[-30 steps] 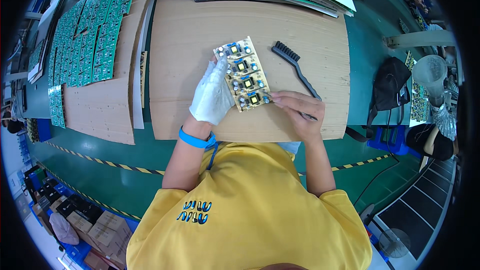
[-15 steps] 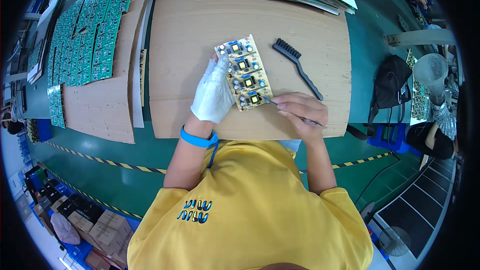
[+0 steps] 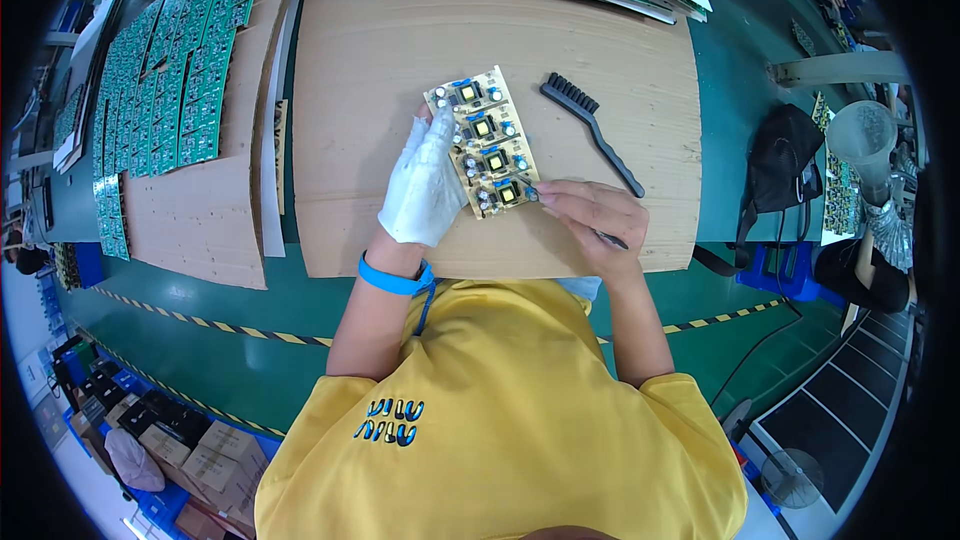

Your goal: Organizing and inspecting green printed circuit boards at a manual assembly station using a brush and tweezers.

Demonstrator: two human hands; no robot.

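L hand (image 3: 424, 190), white glove, flat against left edge of board (image 3: 483, 140), steadying it on wood bench (image 3: 380, 60). R hand (image 3: 590, 222) clenched round thin tool (image 3: 605, 236), tip at board's near end. Brush (image 3: 590, 130) just right, untouched.

Tan four-section circuit panel (image 3: 483, 141) on pale wooden board (image 3: 380, 60); black plastic brush (image 3: 588, 130) right of it, green circuit-board sheets (image 3: 165, 90) far left.

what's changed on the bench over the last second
Very little. The bare right hand with its thin dark tool edged slightly nearer the yellow circuit board panel. The white-gloved left hand stays on the panel's edge; the black brush has not moved.
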